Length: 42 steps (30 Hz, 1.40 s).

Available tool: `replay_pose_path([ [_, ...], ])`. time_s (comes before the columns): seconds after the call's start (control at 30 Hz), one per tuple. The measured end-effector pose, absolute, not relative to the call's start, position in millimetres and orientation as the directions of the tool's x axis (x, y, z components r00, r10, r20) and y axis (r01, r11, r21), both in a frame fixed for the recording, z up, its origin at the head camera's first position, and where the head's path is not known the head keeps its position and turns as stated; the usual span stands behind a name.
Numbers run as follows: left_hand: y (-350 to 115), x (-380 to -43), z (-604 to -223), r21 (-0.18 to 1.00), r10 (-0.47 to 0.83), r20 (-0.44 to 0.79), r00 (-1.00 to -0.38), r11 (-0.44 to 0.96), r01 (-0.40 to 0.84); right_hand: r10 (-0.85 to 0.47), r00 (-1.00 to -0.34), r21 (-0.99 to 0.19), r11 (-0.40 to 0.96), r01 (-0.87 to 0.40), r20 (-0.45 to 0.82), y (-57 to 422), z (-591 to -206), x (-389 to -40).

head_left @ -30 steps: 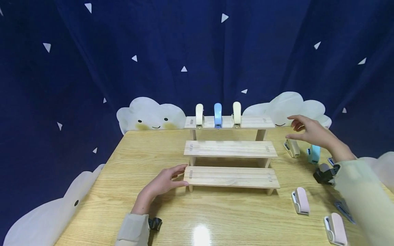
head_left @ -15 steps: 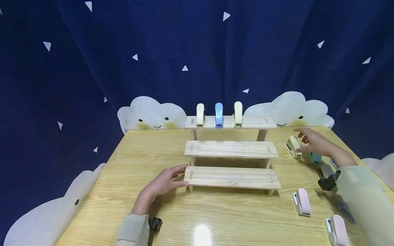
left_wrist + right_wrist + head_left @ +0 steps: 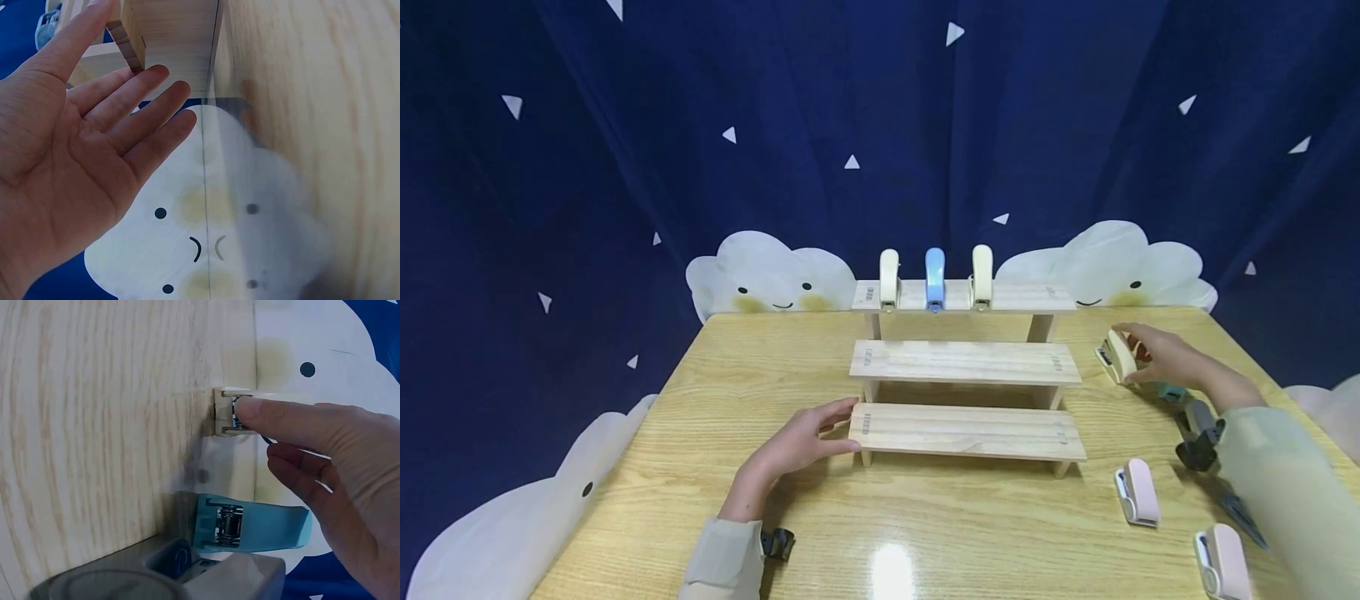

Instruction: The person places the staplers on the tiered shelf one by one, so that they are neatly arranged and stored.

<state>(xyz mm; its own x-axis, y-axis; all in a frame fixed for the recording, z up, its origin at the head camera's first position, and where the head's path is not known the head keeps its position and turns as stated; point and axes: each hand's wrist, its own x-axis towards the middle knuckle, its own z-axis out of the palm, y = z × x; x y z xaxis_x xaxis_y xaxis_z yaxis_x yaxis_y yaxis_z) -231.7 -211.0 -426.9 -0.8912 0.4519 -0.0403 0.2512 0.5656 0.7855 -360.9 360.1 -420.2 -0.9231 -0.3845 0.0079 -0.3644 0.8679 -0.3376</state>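
- Pinches cream stapler (image 3: 1117, 357) between thumb and fingers of right grip (image 3: 1168, 358), on the right side of the table (image 3: 760, 358), beyond the end of the rack (image 3: 966, 429).
- Could lose cream stapler through a thumb placed too near one end, likely letting it twist loose and fall back.
- Could press its arm toward the base by squeezing too hard, perhaps ejecting a staple; cannot tell whether loaded.
- Could knock teal stapler (image 3: 259, 526), just beside, by sweeping fingers or wrist sideways.
- Could drag pink stapler (image 3: 1225, 562) out of place by lowering the sleeve (image 3: 1285, 467), already close to it.
- Could bump the rack's right end with cream stapler by carrying it leftward too low.
- Rests left grip (image 3: 801, 442) at the left end of the bottom shelf, fingers relaxed, grasping nothing; cannot tell how firmly in contact.
- Could jog the rack through a careless shift there, rocking blue stapler (image 3: 935, 279) and the pale staplers (image 3: 889, 279) either side of it, all standing near the top shelf's front edge.
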Motion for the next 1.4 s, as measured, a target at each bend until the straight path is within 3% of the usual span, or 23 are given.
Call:
replay_pose_path([
  [0.37,-210.2,-232.4,-426.2,0.785,0.451,-0.042,-0.892,0.567,0.249,-0.352,-0.932,-0.311,0.88,-0.359,0.081,357.1,-421.3,-353.1],
  [0.63,-210.2,-231.9,-427.0,0.789,0.453,-0.042,-0.891,0.562,0.249,-0.338,-0.91,-0.292,0.868,-0.4,0.242,358.1,-417.9,-344.0],
  [0.8,-210.5,-232.3,-427.2,0.787,0.454,-0.035,-0.89,0.562,0.255,-0.308,-0.887,-0.358,0.831,-0.426,0.344,354.6,-407.9,-340.4],
  [1.4,-211.1,-231.8,-427.1,0.786,0.459,-0.036,-0.888,0.562,0.258,-0.165,-0.86,-0.496,0.758,-0.424,0.482,318.3,-341.3,-328.2],
])
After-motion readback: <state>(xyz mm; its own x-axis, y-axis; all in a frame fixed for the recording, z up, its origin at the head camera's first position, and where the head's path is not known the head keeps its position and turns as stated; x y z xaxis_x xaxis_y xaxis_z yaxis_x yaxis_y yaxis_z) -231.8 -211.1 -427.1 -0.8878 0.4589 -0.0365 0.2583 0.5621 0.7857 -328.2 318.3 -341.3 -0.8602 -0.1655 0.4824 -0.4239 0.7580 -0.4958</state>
